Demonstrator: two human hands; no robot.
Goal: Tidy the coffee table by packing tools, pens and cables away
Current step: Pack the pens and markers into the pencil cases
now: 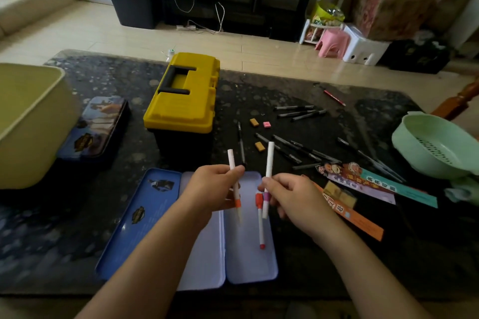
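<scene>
yellow tub (28,122): far left on the dark table (337,254), no writing I can make out
closed tin (94,128): blue pencil tin just right of the tub, printed picture plus a gold badge, text too small to read
yellow toolbox (181,96): lid shut, black handle on top, sits beyond the open case, no brand I can read
open pencil case (243,254): lies flat near the table's front edge, right under both hands; the blue lid (140,217) lies just left of it with the same gold badge, unreadable
left hand (211,189): fingers curled, pinching a white pen with an orange band (234,181), upright-ish, over the case
red-capped pen (260,220): lying inside the case's right half, just below and between the hands
right hand (290,194): thumb and fingers pinched on a white pen with a purple band (268,176), also above the case
erasers (260,134): two orange, one pink, loose beyond the hands
black pens (298,150): scattered right of the toolbox, well clear of the hands
bookmarks (368,189): colourful strips with Chinese characters, too blurry to read, right of the right hand
green colander (438,147): far right edge
</scene>
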